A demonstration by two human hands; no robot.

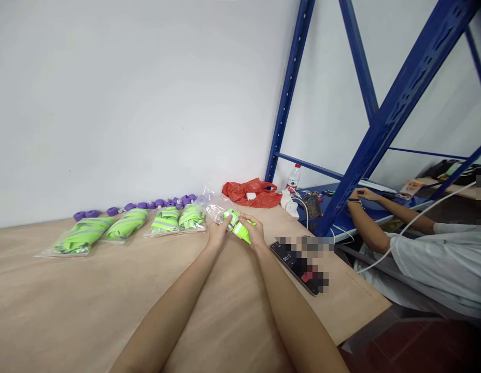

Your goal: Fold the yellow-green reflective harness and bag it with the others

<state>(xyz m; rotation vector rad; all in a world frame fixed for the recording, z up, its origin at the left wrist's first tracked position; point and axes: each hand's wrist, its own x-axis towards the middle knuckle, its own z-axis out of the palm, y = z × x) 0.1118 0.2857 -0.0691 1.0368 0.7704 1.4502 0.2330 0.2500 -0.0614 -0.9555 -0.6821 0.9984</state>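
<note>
Over the brown-covered table, my left hand (218,232) and my right hand (255,231) are closed around a neon-green bundle of reflective straps (240,229) with silver bands. A pointed end of the bundle hangs down between the hands. A clear plastic bag (212,201) touches the bundle just behind my left hand; whether any of the bundle is inside it, I cannot tell. To the left lie several filled clear bags, including a bag of green straps (192,217) and a larger bag of green straps (82,235).
Several purple rounded pieces (129,206) line the wall. A red plastic bag (252,192) lies behind my hands. A phone (297,267) rests by my right forearm. Blue shelf posts (289,93) rise at right, where another person's arms (368,223) reach over a blue table.
</note>
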